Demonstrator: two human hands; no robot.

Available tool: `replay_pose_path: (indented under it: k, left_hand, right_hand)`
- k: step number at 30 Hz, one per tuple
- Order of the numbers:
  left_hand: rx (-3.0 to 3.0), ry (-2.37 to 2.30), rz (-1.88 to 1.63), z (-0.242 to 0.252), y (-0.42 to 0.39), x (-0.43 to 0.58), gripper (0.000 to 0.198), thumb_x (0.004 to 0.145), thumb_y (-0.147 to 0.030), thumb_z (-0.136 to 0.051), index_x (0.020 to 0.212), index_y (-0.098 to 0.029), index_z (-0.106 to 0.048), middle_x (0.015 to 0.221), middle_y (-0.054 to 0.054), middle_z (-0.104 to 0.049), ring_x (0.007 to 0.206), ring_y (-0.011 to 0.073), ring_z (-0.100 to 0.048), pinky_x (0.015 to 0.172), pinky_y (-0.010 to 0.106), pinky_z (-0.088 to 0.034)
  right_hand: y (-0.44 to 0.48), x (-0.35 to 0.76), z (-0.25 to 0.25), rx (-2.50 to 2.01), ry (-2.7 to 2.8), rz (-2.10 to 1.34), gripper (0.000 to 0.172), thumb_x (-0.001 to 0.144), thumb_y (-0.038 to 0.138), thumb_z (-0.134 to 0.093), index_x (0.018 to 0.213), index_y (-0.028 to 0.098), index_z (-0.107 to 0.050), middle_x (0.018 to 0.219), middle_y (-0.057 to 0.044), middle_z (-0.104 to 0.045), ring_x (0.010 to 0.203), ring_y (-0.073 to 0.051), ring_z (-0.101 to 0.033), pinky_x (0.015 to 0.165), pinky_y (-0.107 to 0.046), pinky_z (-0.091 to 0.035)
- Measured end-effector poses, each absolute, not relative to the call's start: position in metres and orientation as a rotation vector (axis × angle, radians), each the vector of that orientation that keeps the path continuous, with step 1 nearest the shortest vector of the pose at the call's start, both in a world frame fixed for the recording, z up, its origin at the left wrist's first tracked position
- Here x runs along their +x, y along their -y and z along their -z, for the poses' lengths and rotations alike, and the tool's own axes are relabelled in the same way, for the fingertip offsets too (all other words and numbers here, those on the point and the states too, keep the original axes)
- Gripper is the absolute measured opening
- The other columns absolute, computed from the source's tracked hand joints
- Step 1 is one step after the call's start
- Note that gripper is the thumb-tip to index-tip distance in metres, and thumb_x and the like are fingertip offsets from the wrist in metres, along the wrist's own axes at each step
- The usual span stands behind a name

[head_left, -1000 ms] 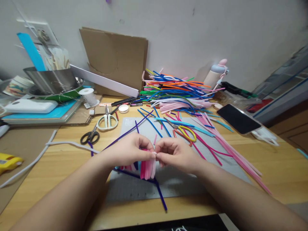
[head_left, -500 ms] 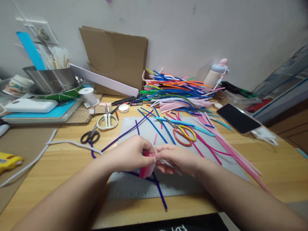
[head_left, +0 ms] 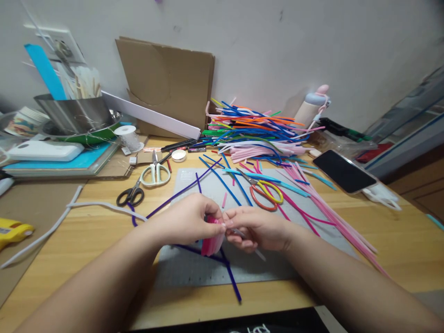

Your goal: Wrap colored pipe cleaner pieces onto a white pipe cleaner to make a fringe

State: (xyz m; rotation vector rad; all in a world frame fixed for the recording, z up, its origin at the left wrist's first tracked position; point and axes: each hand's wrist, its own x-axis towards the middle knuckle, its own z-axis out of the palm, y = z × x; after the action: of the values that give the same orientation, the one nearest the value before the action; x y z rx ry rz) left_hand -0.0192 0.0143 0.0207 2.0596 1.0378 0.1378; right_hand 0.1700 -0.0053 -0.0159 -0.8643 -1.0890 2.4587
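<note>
My left hand (head_left: 192, 217) pinches a pink pipe-cleaner piece (head_left: 212, 241), its strands side by side and shading from dark to pale pink. The fingertips of my right hand (head_left: 260, 226) meet it at the top and are closed on a white pipe cleaner (head_left: 259, 254), whose loose end slants down past the palm. Just where the two join is hidden by my fingers. Both hands are above a grey cutting mat (head_left: 277, 268). Below them dark purple pipe cleaners (head_left: 233, 280) lie crossed, and scissors with red and yellow handles (head_left: 265, 194) rest beyond my right hand.
A heap of coloured pipe cleaners (head_left: 256, 132) lies against the wall. White-handled scissors (head_left: 155, 175) and black-handled scissors (head_left: 131, 196) are at the left. A phone (head_left: 343, 170) sits at the right, a yellow glue gun (head_left: 14, 231) at the far left. Long pink pipe cleaners (head_left: 342, 222) cross the mat's right side.
My right hand has turned slightly, and more of the white pipe cleaner shows below its fingers. My left hand keeps its pinch on the pink piece, almost in the same place.
</note>
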Motion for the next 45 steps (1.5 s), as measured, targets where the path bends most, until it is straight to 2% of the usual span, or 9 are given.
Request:
replay_pose_path:
  k: [8,12,16,24,30,36,45]
  left_hand:
    - [1.85,-1.026,-0.064,-0.021,-0.017,-0.021,0.038,0.072,-0.052,-0.05,0.079,-0.017,-0.064,0.061,-0.001,-0.058,0.047,0.0097,-0.047,0.042,0.019,-0.034]
    - [1.759,-0.935,-0.079,-0.023,-0.019,-0.023,0.035,0.073,-0.05,-0.051,0.074,-0.016,-0.062,0.059,-0.002,-0.056,0.048,0.009,-0.048,0.048,0.019,-0.037]
    - [1.691,-0.919,-0.089,-0.025,-0.02,-0.022,0.033,0.072,-0.048,-0.054,0.072,-0.016,-0.06,0.056,-0.004,-0.051,0.047,0.0085,-0.047,0.046,0.019,-0.034]
    - [1.723,-0.913,-0.126,-0.017,-0.024,-0.022,0.032,0.07,-0.045,-0.057,0.071,-0.014,-0.062,0.056,-0.004,-0.05,0.049,0.0078,-0.041,0.049,0.019,-0.033]
    - [1.707,-0.896,-0.169,-0.017,-0.025,-0.022,0.032,0.07,-0.046,-0.057,0.075,-0.015,-0.064,0.061,-0.002,-0.055,0.054,0.0085,-0.044,0.052,0.019,-0.033]
    - [1.74,-0.925,-0.224,-0.018,-0.026,-0.021,0.028,0.069,-0.043,-0.06,0.073,-0.015,-0.061,0.062,-0.002,-0.055,0.056,0.009,-0.046,0.052,0.019,-0.034]
    - [1.688,-0.897,-0.258,-0.015,-0.029,-0.022,0.027,0.073,-0.04,-0.055,0.071,-0.014,-0.06,0.059,-0.003,-0.05,0.053,0.0069,-0.04,0.049,0.018,-0.032]
  right_hand:
    - [0.005,0.17,0.013,-0.832,1.208,-2.382,0.015,0.08,0.025,-0.054,0.075,0.016,-0.045,0.052,0.007,-0.043,0.036,-0.001,-0.028,0.033,-0.014,-0.017]
    - [0.005,0.171,0.01,-0.865,1.416,-2.196,0.021,0.081,0.033,-0.055,0.075,0.015,-0.046,0.05,0.007,-0.043,0.037,-0.002,-0.032,0.034,-0.015,-0.021]
    - [0.005,0.171,0.009,-0.901,1.545,-2.028,0.024,0.079,0.037,-0.056,0.075,0.015,-0.047,0.05,0.007,-0.041,0.04,-0.003,-0.032,0.037,-0.015,-0.023]
    - [0.011,0.165,0.007,-0.928,1.695,-1.626,0.022,0.077,0.03,-0.057,0.066,0.013,-0.049,0.058,0.005,-0.04,0.05,-0.004,-0.033,0.045,-0.017,-0.025]
    - [0.006,0.169,0.008,-0.922,1.563,-1.895,0.023,0.081,0.035,-0.048,0.073,0.014,-0.049,0.054,0.003,-0.049,0.04,-0.004,-0.036,0.038,-0.017,-0.026]
    - [0.005,0.168,0.01,-0.974,1.641,-1.702,0.023,0.079,0.032,-0.052,0.065,0.013,-0.05,0.051,0.004,-0.047,0.04,-0.003,-0.035,0.039,-0.016,-0.026]
    - [0.004,0.168,0.016,-1.067,1.532,-1.692,0.025,0.077,0.034,-0.054,0.063,0.014,-0.049,0.046,0.004,-0.05,0.034,-0.003,-0.035,0.034,-0.015,-0.024]
